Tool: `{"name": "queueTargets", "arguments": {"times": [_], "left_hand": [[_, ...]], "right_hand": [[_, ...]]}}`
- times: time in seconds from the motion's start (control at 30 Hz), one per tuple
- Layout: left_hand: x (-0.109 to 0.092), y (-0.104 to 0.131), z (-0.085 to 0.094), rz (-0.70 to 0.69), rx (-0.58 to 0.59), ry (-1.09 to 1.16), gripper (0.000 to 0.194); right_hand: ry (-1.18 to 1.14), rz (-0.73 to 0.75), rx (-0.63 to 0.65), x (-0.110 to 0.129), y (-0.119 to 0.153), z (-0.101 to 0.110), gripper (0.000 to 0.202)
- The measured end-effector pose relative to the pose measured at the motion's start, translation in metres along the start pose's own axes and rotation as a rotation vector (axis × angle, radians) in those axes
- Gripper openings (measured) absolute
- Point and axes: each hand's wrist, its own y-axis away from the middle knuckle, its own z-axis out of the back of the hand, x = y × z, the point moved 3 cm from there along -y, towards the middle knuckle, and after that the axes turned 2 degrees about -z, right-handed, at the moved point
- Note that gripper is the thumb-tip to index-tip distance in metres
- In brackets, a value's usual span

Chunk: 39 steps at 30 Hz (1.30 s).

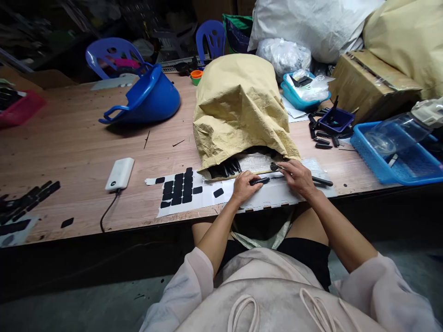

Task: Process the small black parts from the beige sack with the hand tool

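My left hand (245, 185) is closed on a slim black plastic piece (260, 181), pressing it down on the white sheet (247, 203) at the table edge. My right hand (298, 177) grips a thin tool with a small round dark head (274, 167), just above that piece. From under the right hand a black handle-like bar (322, 181) sticks out; whether it belongs to the tool I cannot tell. Right behind both hands is the mouth of a tan sack (238, 110), with several black pieces (228, 168) inside it.
Black rectangular pads (177, 189) lie in rows left of my hands. A white power bank (119, 174) with a cable sits farther left. A blue tub (152, 97) lies tipped behind. At right are a blue basket (391, 161), a purple tray (336, 121) and a cardboard box (374, 83).
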Motion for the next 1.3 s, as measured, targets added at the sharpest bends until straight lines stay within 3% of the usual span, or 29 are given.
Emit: {"name": "queueTargets", "arguments": {"times": [0.17, 0.3, 0.4, 0.57, 0.7, 0.9, 1.1, 1.3], "left_hand": [[0.002, -0.001, -0.002, 0.001, 0.012, 0.015, 0.017], [0.003, -0.002, -0.002, -0.011, 0.024, 0.013, 0.016], [0.005, -0.002, -0.003, -0.02, 0.016, 0.018, 0.017], [0.007, -0.002, -0.005, -0.023, 0.008, 0.036, 0.018], [0.008, -0.002, -0.005, -0.027, -0.002, 0.031, 0.018], [0.006, -0.002, -0.005, -0.039, -0.006, 0.006, 0.016], [0.003, 0.0, -0.005, -0.028, -0.008, -0.057, 0.017], [-0.001, -0.002, -0.001, -0.04, 0.022, -0.072, 0.016]], "right_hand": [[-0.157, 0.033, 0.006, 0.041, 0.003, 0.008, 0.032], [-0.088, 0.096, 0.075, 0.049, 0.01, -0.001, 0.032], [-0.015, 0.107, 0.109, 0.043, 0.014, -0.007, 0.032], [-0.034, 0.078, 0.019, 0.033, 0.017, -0.001, 0.032], [-0.016, 0.093, 0.041, 0.027, 0.02, 0.0, 0.031], [0.064, 0.029, -0.006, 0.002, 0.007, 0.005, 0.03], [0.175, 0.052, 0.006, -0.021, 0.003, -0.008, 0.028], [0.157, 0.023, -0.004, -0.026, 0.006, -0.016, 0.025]]}}
